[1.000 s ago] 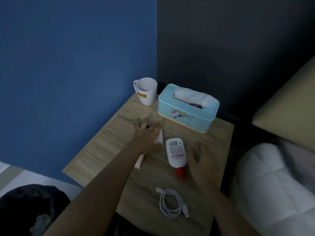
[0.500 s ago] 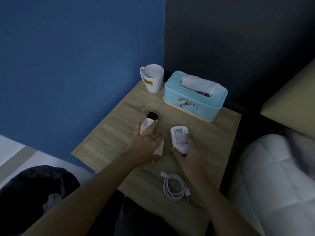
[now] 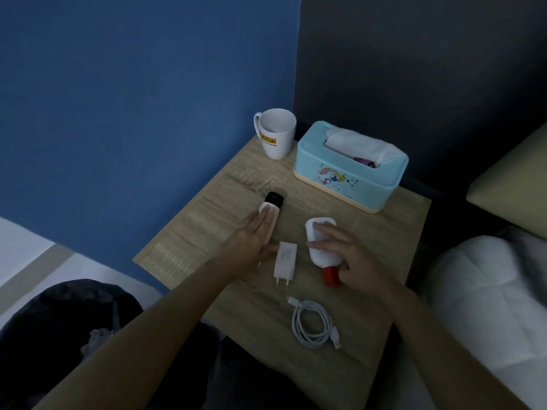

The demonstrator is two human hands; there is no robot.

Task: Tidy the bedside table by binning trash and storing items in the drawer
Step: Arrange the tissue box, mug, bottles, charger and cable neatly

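Wood-grain bedside table at frame centre. Left hand lies flat, fingers extended, on a pale tube with black cap. Right hand curls loosely over a white bottle with red cap. White charger plug lies between them; coiled cable below

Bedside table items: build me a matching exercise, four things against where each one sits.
Things:
1. mug
2. tissue box
3. coiled cable
4. charger plug

Places:
A. nearest the camera, at the table's front
B. between the two hands
C. back corner by the blue wall
D. back right, beside the mug

Pairs: 1-C, 2-D, 3-A, 4-B
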